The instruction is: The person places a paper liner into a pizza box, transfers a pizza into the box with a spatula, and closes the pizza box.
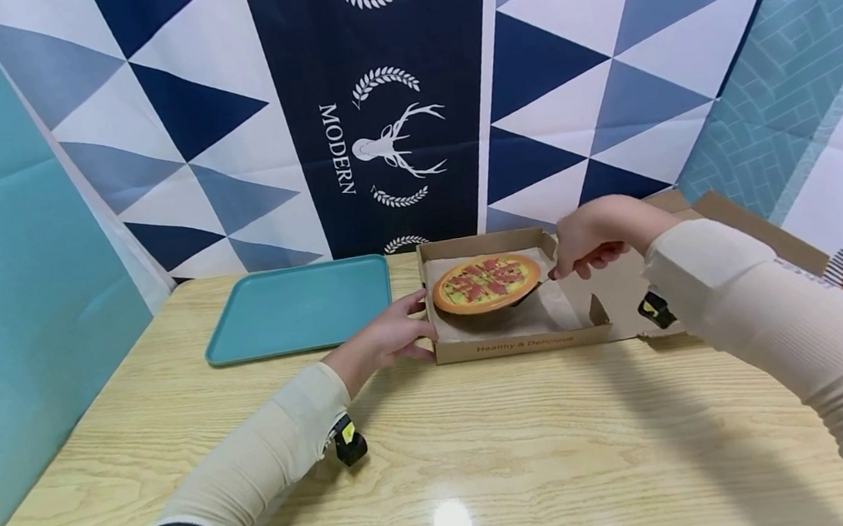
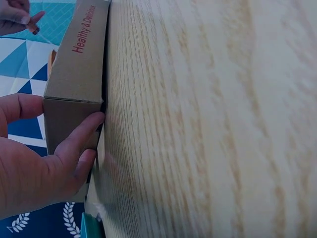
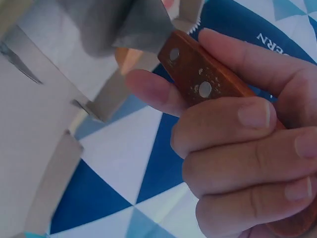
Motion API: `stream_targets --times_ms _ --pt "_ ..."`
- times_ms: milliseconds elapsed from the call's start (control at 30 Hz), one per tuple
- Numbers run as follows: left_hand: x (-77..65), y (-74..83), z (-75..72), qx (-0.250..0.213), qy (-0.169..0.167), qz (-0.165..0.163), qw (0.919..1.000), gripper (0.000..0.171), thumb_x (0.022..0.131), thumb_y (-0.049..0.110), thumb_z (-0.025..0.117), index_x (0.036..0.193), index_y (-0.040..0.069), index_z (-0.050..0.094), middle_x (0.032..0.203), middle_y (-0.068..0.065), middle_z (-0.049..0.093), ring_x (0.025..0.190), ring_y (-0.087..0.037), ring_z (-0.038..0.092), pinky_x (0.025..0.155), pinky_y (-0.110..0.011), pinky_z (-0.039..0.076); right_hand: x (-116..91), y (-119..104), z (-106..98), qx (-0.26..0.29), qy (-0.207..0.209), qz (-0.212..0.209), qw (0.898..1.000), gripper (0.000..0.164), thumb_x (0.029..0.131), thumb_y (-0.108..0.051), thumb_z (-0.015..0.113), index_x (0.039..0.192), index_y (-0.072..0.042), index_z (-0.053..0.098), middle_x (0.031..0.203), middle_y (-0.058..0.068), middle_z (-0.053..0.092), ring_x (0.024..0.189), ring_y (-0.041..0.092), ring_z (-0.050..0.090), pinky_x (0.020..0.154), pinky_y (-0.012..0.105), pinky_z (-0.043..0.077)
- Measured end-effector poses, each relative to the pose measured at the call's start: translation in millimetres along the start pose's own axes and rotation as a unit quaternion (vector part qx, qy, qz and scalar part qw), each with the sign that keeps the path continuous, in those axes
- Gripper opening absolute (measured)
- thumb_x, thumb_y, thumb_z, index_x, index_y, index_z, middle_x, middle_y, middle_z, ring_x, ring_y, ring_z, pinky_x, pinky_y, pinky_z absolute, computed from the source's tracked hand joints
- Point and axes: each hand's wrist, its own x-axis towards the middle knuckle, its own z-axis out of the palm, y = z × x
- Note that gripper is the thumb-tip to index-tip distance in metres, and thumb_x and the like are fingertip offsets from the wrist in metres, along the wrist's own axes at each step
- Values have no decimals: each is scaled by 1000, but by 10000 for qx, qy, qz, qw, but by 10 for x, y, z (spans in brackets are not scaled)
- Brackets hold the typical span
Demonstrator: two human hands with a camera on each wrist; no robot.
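A round toy pizza (image 1: pixel 485 282) with red and green toppings sits on a pizza server (image 1: pixel 528 294), tilted over the open cardboard pizza box (image 1: pixel 526 343). My right hand (image 1: pixel 590 236) grips the server's brown riveted wooden handle (image 3: pixel 208 74), fingers wrapped round it. Part of the metal blade (image 3: pixel 143 29) shows in the right wrist view; the rest lies under the pizza. My left hand (image 1: pixel 397 329) holds the left side wall of the box near its front corner. In the left wrist view one finger reaches the upper rim, while others press low on the outer wall.
A teal tray (image 1: pixel 297 307) lies on the wooden table (image 1: pixel 483 450), left of the box. The box's lid (image 1: pixel 632 303) is folded out to the right, under my right forearm. Patterned cloth (image 1: pixel 411 63) hangs behind the table.
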Motion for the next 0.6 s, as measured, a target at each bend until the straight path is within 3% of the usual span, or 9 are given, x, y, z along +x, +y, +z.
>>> stream_targets --times_ms 333,600 --pt "-8 3 -2 10 -13 -45 10000 89 84 -15 53 158 13 12 160 -15 16 129 -38 45 83 -49 55 -9 -139 -274 -33 -498 350 9981 30 92 -29 64 79 -2 70 54 -5 40 46 6 29 45 18 24" --pt "-7 8 -5 48 40 -54 10000 89 84 -14 55 158 13 13 160 -15 16 129 -36 46 81 -47 56 -130 -35 -310 -129 -657 272 9974 31 92 -30 63 84 -1 71 55 -5 40 45 5 27 44 17 22"
